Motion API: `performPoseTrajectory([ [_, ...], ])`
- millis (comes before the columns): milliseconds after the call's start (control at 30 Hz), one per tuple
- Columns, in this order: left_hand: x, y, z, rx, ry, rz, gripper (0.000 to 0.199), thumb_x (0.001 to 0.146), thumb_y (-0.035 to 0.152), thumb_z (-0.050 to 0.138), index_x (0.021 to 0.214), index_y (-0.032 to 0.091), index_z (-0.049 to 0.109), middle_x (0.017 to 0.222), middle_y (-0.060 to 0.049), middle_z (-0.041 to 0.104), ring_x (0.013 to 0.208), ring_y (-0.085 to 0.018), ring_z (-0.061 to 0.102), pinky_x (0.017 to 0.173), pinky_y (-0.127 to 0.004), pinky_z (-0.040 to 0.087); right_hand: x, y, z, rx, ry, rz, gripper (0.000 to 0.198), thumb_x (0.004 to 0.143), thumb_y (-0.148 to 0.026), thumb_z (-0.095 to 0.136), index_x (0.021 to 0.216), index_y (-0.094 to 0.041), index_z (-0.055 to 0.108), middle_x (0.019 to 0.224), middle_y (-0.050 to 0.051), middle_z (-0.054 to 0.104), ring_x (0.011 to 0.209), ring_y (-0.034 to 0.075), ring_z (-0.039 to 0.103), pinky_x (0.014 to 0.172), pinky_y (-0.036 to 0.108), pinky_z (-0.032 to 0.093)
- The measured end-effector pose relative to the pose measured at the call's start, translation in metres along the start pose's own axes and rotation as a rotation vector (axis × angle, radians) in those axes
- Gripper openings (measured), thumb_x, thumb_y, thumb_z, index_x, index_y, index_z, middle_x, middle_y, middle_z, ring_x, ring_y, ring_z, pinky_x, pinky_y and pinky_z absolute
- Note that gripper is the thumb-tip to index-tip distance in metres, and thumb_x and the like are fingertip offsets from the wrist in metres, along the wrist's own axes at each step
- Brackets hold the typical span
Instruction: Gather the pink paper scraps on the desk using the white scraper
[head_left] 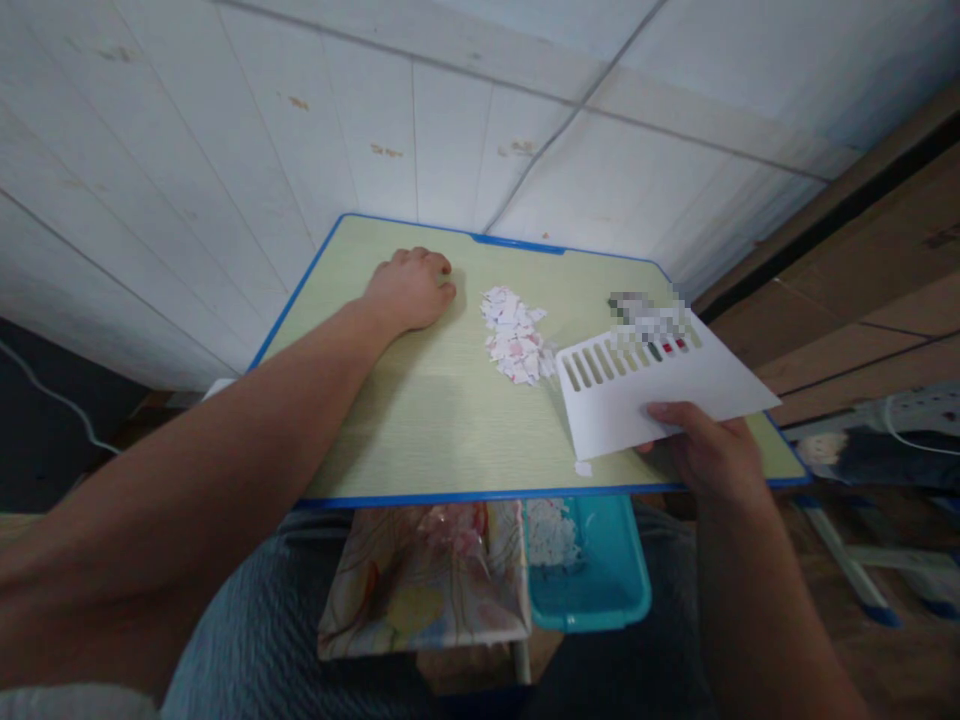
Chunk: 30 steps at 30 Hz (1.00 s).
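Observation:
My right hand [712, 450] grips a white card with a row of long slots [637, 400] by its near edge, thumb on top. The card is tilted over the right part of the table, its left end beside a pile of small white paper pieces [517, 340]. One loose paper piece [583, 468] lies just below the card's corner. My left hand [412, 288] rests on the tabletop left of the pile, fingers bent, with a gap between thumb and forefinger and nothing visible in it. Behind the card is a blurred-out thing [634, 306] that I cannot make out.
The pale table [420, 430] has a blue rim and stands against a white panelled wall [450, 140]. Below its front edge are a turquoise basin [607, 590] holding paper bits and a patterned surface [360, 620] with a clear plastic bag [457, 535].

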<state>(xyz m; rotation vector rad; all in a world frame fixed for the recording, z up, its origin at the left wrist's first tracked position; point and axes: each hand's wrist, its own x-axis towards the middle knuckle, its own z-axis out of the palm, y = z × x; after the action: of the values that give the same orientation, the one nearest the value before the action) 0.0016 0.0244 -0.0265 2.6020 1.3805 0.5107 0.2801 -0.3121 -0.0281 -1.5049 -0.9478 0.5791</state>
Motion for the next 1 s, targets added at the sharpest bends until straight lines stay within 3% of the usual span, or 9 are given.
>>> performPoseTrajectory([
  [100, 0.000, 0.000, 0.000, 0.001, -0.002, -0.007, 0.055, 0.112, 0.045, 0.059, 0.160, 0.030, 0.081, 0.172, -0.015, 0.076, 0.164, -0.045, 0.064, 0.142, -0.066, 0.051, -0.002, -0.006, 0.002, 0.053, 0.012, 0.072, 0.025, 0.073, -0.034, 0.098, 0.084, -0.027, 0.077, 0.067, 0.001, 0.076, 0.048, 0.023, 0.066, 0.043, 0.036, 0.057],
  [200, 0.001, -0.001, 0.002, -0.009, 0.009, -0.004, 0.056, 0.111, 0.044, 0.060, 0.160, 0.029, 0.082, 0.172, -0.015, 0.077, 0.164, -0.046, 0.065, 0.143, -0.068, 0.050, -0.005, -0.013, 0.007, 0.094, 0.027, 0.114, 0.038, 0.064, -0.034, 0.097, 0.097, -0.027, 0.080, 0.067, -0.002, 0.075, 0.042, 0.022, 0.062, 0.036, 0.034, 0.052],
  [367, 0.002, -0.004, 0.003, -0.031, 0.013, 0.004, 0.056, 0.110, 0.048, 0.065, 0.161, 0.032, 0.082, 0.168, -0.013, 0.079, 0.163, -0.046, 0.065, 0.143, -0.069, 0.050, -0.004, -0.018, 0.012, 0.122, 0.073, 0.118, 0.056, 0.060, -0.033, 0.094, 0.115, -0.026, 0.083, 0.069, -0.003, 0.075, 0.039, 0.021, 0.058, 0.032, 0.033, 0.047],
  [533, -0.005, 0.004, -0.006, -0.004, -0.007, 0.004, 0.049, 0.117, 0.043, 0.061, 0.160, 0.028, 0.081, 0.173, -0.013, 0.077, 0.164, -0.043, 0.065, 0.143, -0.063, 0.052, -0.001, -0.015, 0.011, 0.105, 0.052, 0.074, 0.041, 0.065, -0.032, 0.093, 0.104, -0.027, 0.080, 0.068, -0.003, 0.073, 0.041, 0.020, 0.057, 0.035, 0.033, 0.046],
  [667, -0.011, 0.014, -0.015, 0.042, -0.048, -0.013, 0.054, 0.120, 0.035, 0.056, 0.166, 0.016, 0.078, 0.181, -0.020, 0.072, 0.168, -0.043, 0.064, 0.145, -0.062, 0.052, 0.003, -0.009, 0.013, 0.113, 0.078, 0.018, 0.028, 0.077, -0.036, 0.096, 0.098, -0.027, 0.080, 0.075, 0.001, 0.078, 0.050, 0.020, 0.064, 0.042, 0.033, 0.054],
  [733, -0.011, 0.015, -0.015, 0.046, -0.054, -0.018, 0.054, 0.120, 0.037, 0.057, 0.165, 0.017, 0.080, 0.180, -0.020, 0.073, 0.168, -0.044, 0.065, 0.144, -0.063, 0.052, 0.008, -0.007, 0.015, 0.088, 0.130, -0.012, 0.025, 0.083, -0.039, 0.096, 0.095, -0.026, 0.080, 0.077, 0.002, 0.080, 0.055, 0.020, 0.069, 0.047, 0.031, 0.058],
  [1000, -0.003, 0.002, -0.003, 0.011, -0.005, 0.001, 0.054, 0.116, 0.041, 0.060, 0.164, 0.025, 0.083, 0.175, -0.017, 0.076, 0.164, -0.045, 0.066, 0.141, -0.066, 0.054, 0.029, -0.013, 0.030, -0.052, 0.201, 0.014, 0.045, 0.074, -0.057, 0.106, 0.091, -0.023, 0.082, 0.076, 0.005, 0.081, 0.054, 0.022, 0.069, 0.047, 0.034, 0.060],
])
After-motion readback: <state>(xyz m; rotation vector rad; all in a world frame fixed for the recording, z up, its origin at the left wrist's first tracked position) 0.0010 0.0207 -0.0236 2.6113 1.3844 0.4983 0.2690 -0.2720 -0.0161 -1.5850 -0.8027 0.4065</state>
